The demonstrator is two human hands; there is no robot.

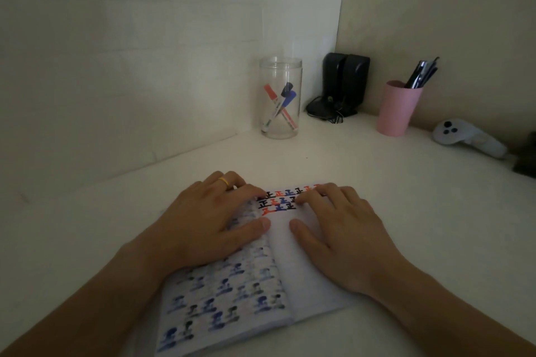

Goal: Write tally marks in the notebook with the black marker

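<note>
Here, head view, one line per thing:

Notebook: the notebook (304,275) lies open on the white desk (406,211), its spine running away from the camera between the two hands.
Left page: covered with faint blue and dark marks that look like ink showing through the paper.
Right page: three short rows of tally marks (280,200) in black, red and blue sit at its far end; the rest of the page is blank.
Left hand: the left hand (211,217) lies flat, palm down and fingers spread, on the left page; it grips nothing, its thumb tip is close to the spine, and a yellow ring (224,181) sits on one finger.
Right hand: the right hand (342,223) is likewise flat and open on the right page, holding nothing, its fingertips touching the right end of the tally rows.
Jar: a clear jar (280,97) stands well beyond the notebook, near the wall corner.
Markers: inside the jar lean a red marker (279,106), a blue marker (285,103) and the dark-capped black marker (286,87), crossing each other; neither hand is near them.
Speakers: two black speakers (346,81) stand in the corner, right of the jar.
Cup: a pink cup (397,109) with dark pens in it stands further right.
Controller: a pale grey controller (464,138) lies by the right wall.
</note>
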